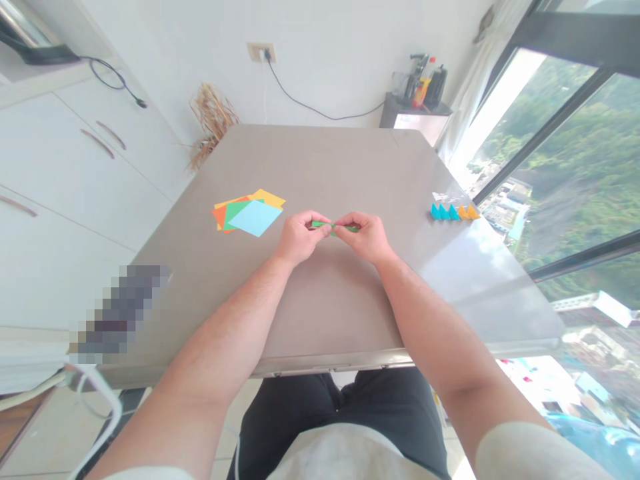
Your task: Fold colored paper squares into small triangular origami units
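Note:
Both hands meet over the middle of the table, pinching one small folded piece of green paper (352, 229). My left hand (301, 235) has its thumb and forefinger closed on the paper's left part. At the right part, my right hand (367, 235) grips it the same way, fingertips almost touching those of the left. Fingers cover much of the paper, so its exact shape is hidden. To the left of my hands lies a loose fan of coloured paper sheets (257, 217), light blue on top, with green, orange and yellow below.
Several small folded paper pieces (443, 212), blue and orange, stand in a row near the grey table's (330, 160) right edge. A blurred-out dark object (123, 313) lies at the left edge. Bottles (424, 83) stand on a cabinet behind; a window (560, 153) is at right.

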`<state>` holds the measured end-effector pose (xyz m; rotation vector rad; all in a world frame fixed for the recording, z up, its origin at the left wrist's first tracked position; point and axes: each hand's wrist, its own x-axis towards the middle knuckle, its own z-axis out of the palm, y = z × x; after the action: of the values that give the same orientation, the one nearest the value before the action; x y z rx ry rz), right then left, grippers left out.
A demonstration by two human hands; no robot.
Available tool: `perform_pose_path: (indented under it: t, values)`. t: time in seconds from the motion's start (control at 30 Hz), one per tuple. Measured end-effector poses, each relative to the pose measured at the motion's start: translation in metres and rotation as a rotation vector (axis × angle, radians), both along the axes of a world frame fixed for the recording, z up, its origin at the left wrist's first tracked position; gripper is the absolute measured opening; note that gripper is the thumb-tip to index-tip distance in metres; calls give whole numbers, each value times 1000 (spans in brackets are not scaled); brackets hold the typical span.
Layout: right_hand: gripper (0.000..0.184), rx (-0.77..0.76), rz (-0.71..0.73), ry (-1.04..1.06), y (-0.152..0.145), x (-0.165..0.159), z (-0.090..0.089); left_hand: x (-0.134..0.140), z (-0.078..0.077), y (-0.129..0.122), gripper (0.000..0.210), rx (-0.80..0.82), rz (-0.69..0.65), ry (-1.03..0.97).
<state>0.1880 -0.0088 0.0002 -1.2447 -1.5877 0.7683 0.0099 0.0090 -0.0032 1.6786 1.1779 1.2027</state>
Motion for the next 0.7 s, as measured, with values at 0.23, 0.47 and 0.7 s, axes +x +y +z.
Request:
perform_pose_path:
  t: [0.23, 0.47, 0.7]
  values:
    - [15, 5, 0, 39, -2, -1, 2, 1, -3, 2, 22, -15, -24, -94]
    - [16, 16, -3, 49, -1, 1, 1, 3, -2, 1, 25, -97, -52, -254]
    - [12, 14, -23, 16, -4, -2, 3, 4, -4, 2, 23, -111, -45, -300]
